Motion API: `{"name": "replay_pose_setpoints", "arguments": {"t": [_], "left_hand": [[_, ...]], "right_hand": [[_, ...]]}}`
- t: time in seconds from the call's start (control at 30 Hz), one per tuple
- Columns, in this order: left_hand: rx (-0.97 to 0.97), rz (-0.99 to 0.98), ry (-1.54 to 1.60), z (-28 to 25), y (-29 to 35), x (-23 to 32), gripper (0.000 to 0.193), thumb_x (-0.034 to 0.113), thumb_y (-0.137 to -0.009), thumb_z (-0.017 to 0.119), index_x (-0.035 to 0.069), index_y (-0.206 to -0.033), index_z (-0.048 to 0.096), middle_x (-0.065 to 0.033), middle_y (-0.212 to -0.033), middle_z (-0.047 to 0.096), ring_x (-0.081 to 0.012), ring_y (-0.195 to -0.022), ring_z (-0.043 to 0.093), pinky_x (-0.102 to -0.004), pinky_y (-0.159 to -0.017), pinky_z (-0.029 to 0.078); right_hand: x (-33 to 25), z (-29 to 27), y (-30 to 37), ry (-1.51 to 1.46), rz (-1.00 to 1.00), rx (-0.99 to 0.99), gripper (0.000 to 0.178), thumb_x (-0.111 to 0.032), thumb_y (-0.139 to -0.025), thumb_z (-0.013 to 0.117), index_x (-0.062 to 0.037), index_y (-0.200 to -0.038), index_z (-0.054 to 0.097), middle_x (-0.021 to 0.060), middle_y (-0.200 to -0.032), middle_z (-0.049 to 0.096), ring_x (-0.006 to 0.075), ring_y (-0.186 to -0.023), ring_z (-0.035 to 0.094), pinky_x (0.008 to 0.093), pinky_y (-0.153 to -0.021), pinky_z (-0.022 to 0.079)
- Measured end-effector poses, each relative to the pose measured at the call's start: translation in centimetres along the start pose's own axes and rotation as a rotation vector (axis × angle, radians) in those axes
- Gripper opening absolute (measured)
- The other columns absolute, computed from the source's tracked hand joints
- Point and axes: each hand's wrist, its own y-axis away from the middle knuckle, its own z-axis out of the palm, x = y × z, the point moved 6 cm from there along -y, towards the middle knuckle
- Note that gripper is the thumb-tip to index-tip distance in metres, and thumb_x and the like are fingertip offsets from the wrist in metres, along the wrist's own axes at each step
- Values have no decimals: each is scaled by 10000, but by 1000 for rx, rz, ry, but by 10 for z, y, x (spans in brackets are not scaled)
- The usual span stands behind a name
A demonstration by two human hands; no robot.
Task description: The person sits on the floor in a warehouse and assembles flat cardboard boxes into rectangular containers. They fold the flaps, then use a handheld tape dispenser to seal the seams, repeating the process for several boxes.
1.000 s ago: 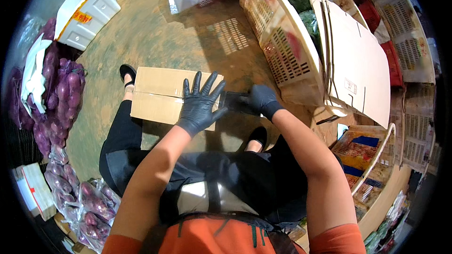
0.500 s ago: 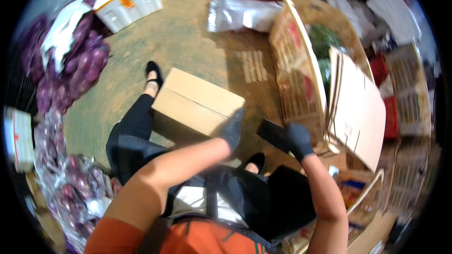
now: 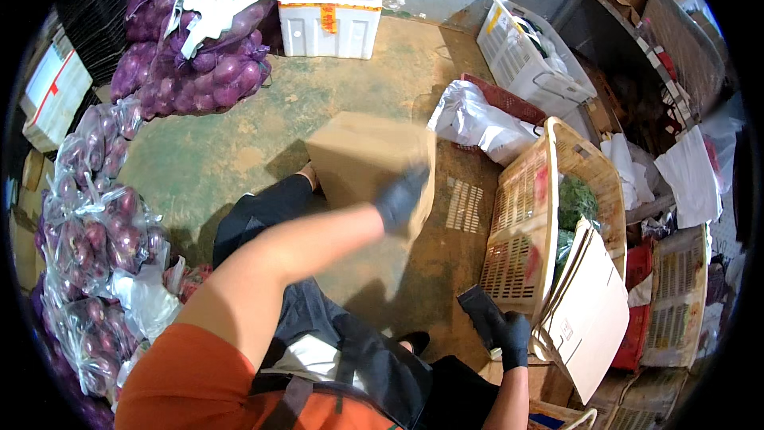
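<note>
A brown cardboard box (image 3: 358,155) is tilted up off its earlier lie, in front of my left leg. My left hand (image 3: 402,195), in a dark glove, is closed on the box's right side; its fingers are smeared by motion. My right hand (image 3: 509,333), gloved too, grips a flat black rectangular object (image 3: 480,310) whose exact kind I cannot make out. It is held apart from the box, close to a tan plastic basket (image 3: 513,271).
Flattened cardboard sheets (image 3: 589,302) lean on the basket, which holds greens (image 3: 574,201). Bagged purple onions (image 3: 103,231) line the left, with purple net sacks (image 3: 215,84) and a white foam box (image 3: 330,32) beyond. A white crate (image 3: 509,40) stands far right.
The box has tipped up and shifted a little right and away, with my left hand on it. My right hand has come lower and nearer me, still holding the black object. The view has turned.
</note>
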Motion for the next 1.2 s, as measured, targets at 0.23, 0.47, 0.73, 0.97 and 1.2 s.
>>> {"name": "replay_pose_setpoints", "arguments": {"t": [0.23,0.47,0.73,0.97,1.2], "left_hand": [[472,-221,153,-125,-34,-109,515,88,-712,488,87,-1217,385,-133,-1298,308,-364,-1172,278,-550,-954,144],[500,725,1041,-240,-3,164,234,178,-610,583,12,-770,543,-148,-753,530,-303,-760,505,-395,-694,406],[282,833,787,-246,-1,328,479,260,-780,473,26,-1191,397,-174,-1276,329,-338,-1178,310,-411,-990,228],[633,926,669,-271,16,329,302,129,-752,430,-21,-1005,501,-196,-1056,487,-328,-963,482,-399,-836,383],[915,852,916,-363,-17,202,231,38,-699,456,-18,-908,539,-153,-834,577,-268,-740,573,-337,-675,469]], "right_hand": [[-14,9,-6,39,-44,-166,406,-408,-685,573,-7,-717,628,225,-654,567,357,-643,573,408,-579,439],[-61,-9,16,-191,-251,-194,457,-431,-727,549,-43,-968,549,177,-946,542,277,-838,538,380,-694,411],[-28,16,27,-439,-438,-42,595,-491,-767,477,-87,-1198,402,149,-1237,398,257,-1118,396,345,-924,305],[-26,-3,30,-340,-541,48,653,-525,-742,469,-100,-1228,369,145,-1263,369,270,-1137,374,346,-937,293],[-50,-42,32,-178,-344,-155,479,-486,-720,497,-119,-1017,578,185,-966,571,303,-860,552,337,-775,417]]}}
